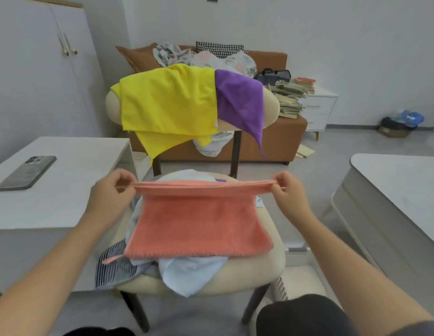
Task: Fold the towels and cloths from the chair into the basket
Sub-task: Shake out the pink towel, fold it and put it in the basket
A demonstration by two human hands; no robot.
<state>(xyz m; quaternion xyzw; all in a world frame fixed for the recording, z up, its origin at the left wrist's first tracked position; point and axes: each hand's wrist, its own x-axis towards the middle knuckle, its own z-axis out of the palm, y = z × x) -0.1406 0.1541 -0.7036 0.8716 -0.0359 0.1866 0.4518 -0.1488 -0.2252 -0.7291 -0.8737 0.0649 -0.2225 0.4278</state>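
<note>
A salmon-pink towel is stretched flat over the seat of the cream chair. My left hand pinches its far left corner, and my right hand pinches its far right corner. Its near edge lies on a pile of light blue cloth and a striped cloth on the seat. Over the chair's backrest hang a yellow cloth and a purple cloth. A white perforated basket shows partly at the seat's right front corner.
A white table on the left holds a phone. Another white table stands on the right. Behind the chair is a brown sofa with clothes and a stack of books. My dark-clothed knee is at bottom right.
</note>
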